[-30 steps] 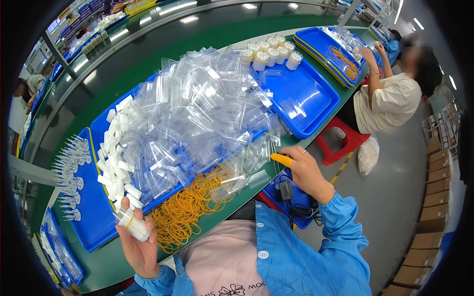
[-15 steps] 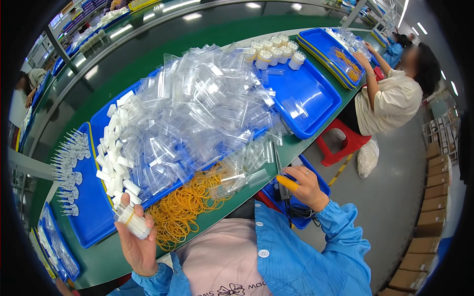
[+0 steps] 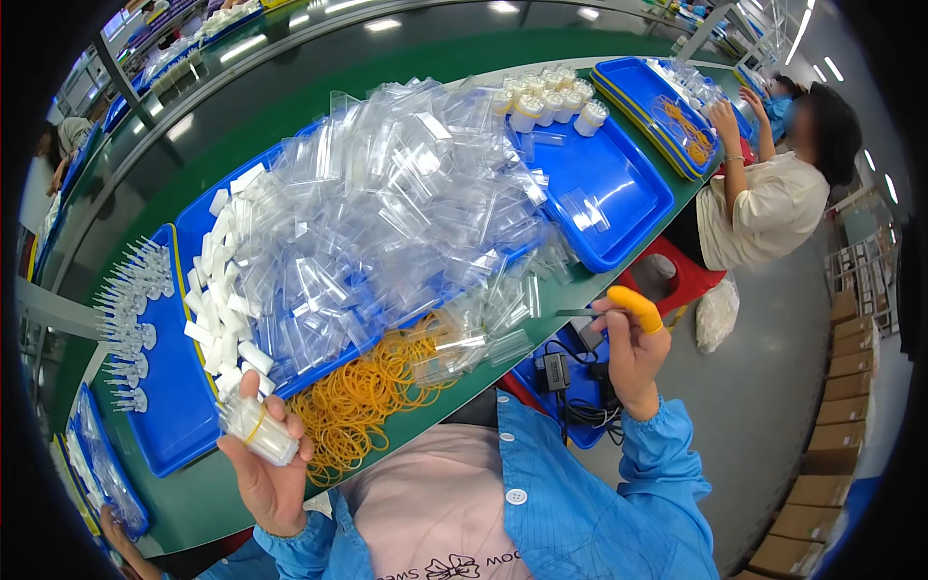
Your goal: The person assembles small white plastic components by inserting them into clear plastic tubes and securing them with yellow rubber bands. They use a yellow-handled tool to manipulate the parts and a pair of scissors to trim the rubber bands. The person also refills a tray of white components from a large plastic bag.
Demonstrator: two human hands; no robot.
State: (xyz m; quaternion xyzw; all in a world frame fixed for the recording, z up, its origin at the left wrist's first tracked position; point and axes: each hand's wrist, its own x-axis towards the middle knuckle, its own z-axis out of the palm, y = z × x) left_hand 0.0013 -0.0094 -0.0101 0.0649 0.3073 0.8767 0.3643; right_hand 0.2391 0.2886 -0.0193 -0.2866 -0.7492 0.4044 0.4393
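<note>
- Left hand [image 3: 271, 483]: part closed, palm up, thumb on one side and fingers curled round the other; holds a clear-and-white bundle [image 3: 259, 431].
- Bundle: tilted, clear of the surface [image 3: 198, 507]; a thin yellow band [image 3: 256, 423] round its middle.
- Right hand [image 3: 634, 353]: narrow, fingers bent in, pinching a slim dark tool [image 3: 577, 312] whose visible end points left. Far end of tool hidden by the fingers; type not certain.
- Yellow cover [image 3: 636, 307] on one finger of the right hand.
- Just beside the left hand: loose heap of yellow-orange rubber bands [image 3: 353, 411], along the near edge of the surface.
- Behind that, a large blue tray heaped with clear plastic sleeves [image 3: 387, 203]; white pieces [image 3: 220, 300] massed at its left end.
- Further left: second blue tray [image 3: 179, 420], small clear pointed parts [image 3: 126, 324] lined along its outer side.
- Right of the heap: blue tray [image 3: 623, 217], banded white bundles [image 3: 556, 101] standing together at its far end.
- Below the right hand, lower than the surface: black adapter [image 3: 554, 372] and dark cables [image 3: 590, 416] in a blue tray [image 3: 590, 440].
- Well apart, right: co-worker [image 3: 773, 217] in a cream top, both hands raised.
</note>
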